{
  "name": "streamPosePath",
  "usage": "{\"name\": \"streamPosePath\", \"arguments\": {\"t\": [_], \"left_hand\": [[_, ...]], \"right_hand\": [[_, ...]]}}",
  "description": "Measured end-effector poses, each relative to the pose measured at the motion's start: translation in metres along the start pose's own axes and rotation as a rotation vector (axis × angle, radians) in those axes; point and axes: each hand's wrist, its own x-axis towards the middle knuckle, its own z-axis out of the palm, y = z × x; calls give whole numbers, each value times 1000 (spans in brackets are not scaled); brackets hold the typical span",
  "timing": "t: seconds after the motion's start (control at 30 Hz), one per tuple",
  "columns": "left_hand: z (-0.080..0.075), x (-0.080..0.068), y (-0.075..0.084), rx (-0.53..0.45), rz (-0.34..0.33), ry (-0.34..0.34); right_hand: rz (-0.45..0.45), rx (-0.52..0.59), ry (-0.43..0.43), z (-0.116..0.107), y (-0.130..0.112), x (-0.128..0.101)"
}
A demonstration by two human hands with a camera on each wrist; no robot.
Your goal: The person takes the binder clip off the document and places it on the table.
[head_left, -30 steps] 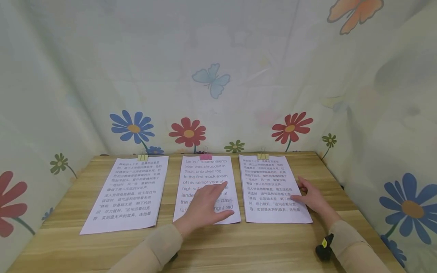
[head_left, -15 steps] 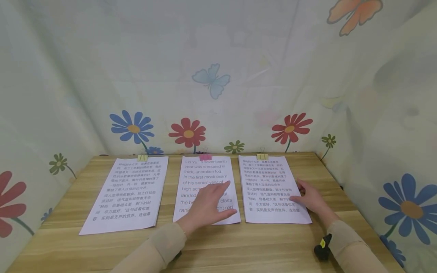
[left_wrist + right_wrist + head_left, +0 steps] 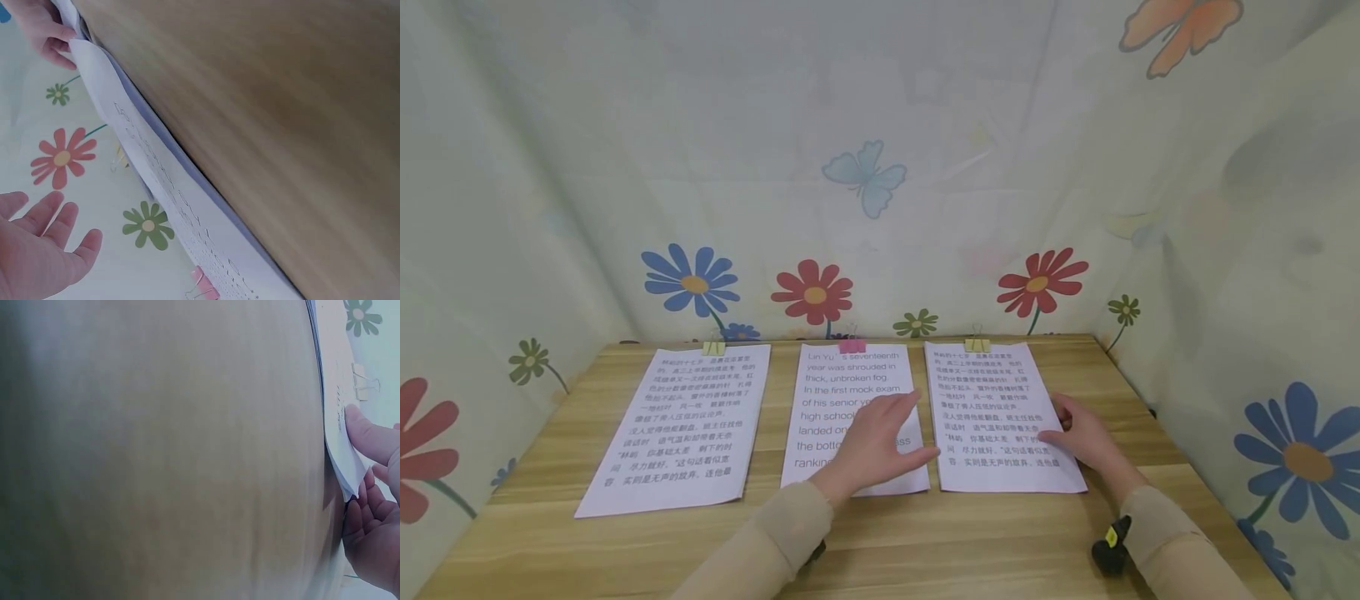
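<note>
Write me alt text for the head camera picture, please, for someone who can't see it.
A person's left hand lies flat, fingers straight, on the middle sheet of three printed sheets side by side on a wooden table, while the right hand holds the right sheet by its edge. Small binder clips top each sheet, and flower-patterned curtains surround the table.

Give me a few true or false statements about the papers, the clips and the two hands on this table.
1. Three clipped stacks of paper lie on the table. True.
2. The middle stack has a yellow clip. False: its clip is pink.
3. The right hand grips the edge of the right stack. True.
4. The left hand rests on the left stack. False: it is over the middle stack.
5. The middle stack shows English text. True.
</note>
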Motion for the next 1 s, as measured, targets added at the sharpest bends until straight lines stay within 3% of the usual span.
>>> {"name": "streamPosePath", "arguments": {"t": [0.37,1.0], "left_hand": [[4,9,9,-28,-18,6],[6,22,14,-53,-73,2]], "right_hand": [[53,-6,-3,-2,-8,-3],[145,61,79,-3,-6,-1]]}}
